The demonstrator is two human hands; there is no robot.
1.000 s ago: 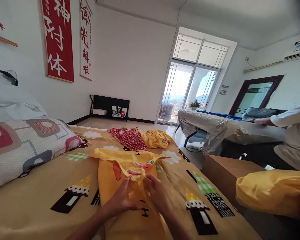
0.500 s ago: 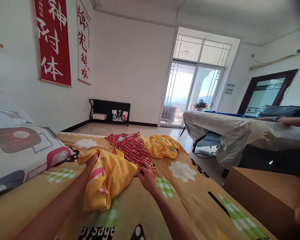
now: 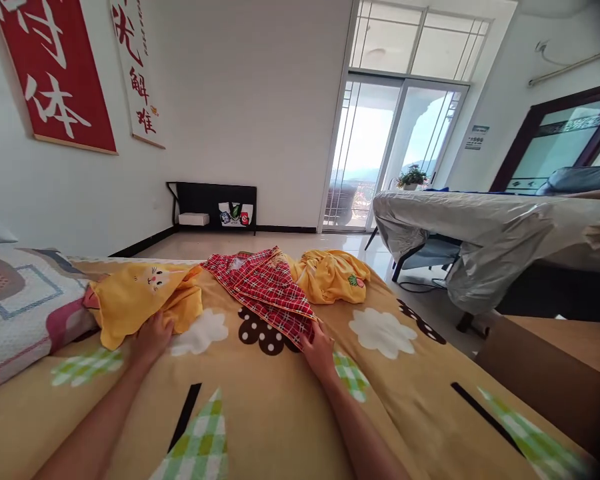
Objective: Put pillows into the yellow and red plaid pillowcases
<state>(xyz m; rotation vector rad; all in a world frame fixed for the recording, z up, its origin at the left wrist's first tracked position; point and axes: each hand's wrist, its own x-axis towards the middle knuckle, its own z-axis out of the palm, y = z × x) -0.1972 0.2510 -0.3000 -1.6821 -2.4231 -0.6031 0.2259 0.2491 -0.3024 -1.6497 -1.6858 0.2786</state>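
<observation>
Box (image 3: 545, 387) rt of R hand (image 3: 319, 350), contents hidden, 1 red plaid garment (image 3: 265, 287) w/ corner pinched in R fingers, 2 yellow garments (image 3: 135, 293), one at half-curled L hand (image 3: 151, 339), grip unclear

It looks like a home, with a patterned bedsheet (image 3: 265, 420), a pillow (image 3: 23, 310), wall scrolls (image 3: 75, 73) and glass doors (image 3: 363, 153).
</observation>
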